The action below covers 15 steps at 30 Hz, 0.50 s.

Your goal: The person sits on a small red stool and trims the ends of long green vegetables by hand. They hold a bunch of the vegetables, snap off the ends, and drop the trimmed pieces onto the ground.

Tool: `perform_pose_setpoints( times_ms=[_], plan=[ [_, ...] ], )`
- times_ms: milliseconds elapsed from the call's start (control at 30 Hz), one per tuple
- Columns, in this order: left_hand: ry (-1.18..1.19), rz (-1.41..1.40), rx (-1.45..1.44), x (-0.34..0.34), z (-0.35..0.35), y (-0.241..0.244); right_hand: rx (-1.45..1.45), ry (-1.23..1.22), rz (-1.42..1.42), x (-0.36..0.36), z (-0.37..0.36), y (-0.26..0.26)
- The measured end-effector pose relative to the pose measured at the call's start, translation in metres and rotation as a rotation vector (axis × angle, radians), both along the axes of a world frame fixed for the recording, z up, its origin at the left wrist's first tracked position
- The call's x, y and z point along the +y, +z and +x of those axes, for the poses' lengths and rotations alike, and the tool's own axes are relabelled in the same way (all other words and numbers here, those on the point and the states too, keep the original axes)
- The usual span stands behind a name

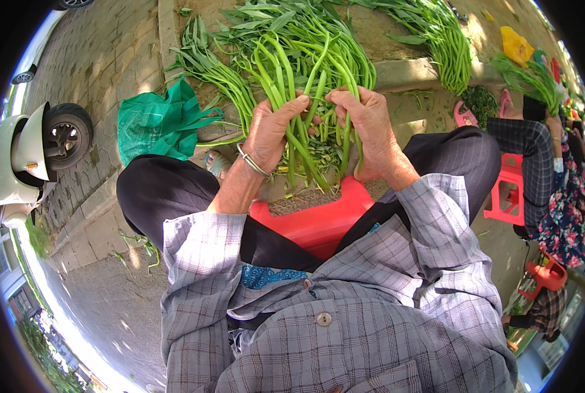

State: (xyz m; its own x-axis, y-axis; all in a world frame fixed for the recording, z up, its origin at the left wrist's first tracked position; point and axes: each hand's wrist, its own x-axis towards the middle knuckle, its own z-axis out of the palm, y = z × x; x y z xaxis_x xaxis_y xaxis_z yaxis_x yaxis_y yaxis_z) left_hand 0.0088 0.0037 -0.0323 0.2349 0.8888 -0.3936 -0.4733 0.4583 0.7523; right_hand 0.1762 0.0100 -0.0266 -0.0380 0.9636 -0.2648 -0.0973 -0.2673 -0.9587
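Observation:
Between my knees, above a red plastic stool (pixel 307 223), both hands are on long green leafy-vegetable stems that look like water spinach. My left hand (pixel 268 130), with a metal bangle at the wrist, grips several stems (pixel 280 81), thumb pressed across them. Close beside it, my right hand (pixel 368 123) has other stems (pixel 347 130) in its fingers, thumb and forefinger pinched together. Beyond the hands lies a large heap of the greens (pixel 317 29), with a smaller bunch (pixel 223 81) to its left. Leaf and stem scraps (pixel 322 154) are scattered on the ground below.
A green bag (pixel 150 125) rests by my left knee, near a parked scooter (pixel 32 157). Another bunch of greens (pixel 452 59) lies on the kerb (pixel 405 73). At right, a person in checked trousers (pixel 525 147) holds greens near a red stool (pixel 508 191).

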Motion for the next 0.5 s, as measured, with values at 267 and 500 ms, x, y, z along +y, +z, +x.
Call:
perform_pose_setpoints(
  times_ms=[267, 500],
  plan=[
    [-0.090, 0.075, 0.152, -0.0019, -0.0004, -0.0028, 0.104, 0.016, -0.090, -0.0019, 0.0032, -0.0026],
    [-0.156, 0.181, 0.272, -0.0030, 0.0005, 0.0009, 0.124, 0.065, -0.097, -0.0008, 0.0069, 0.0015]
  ],
)
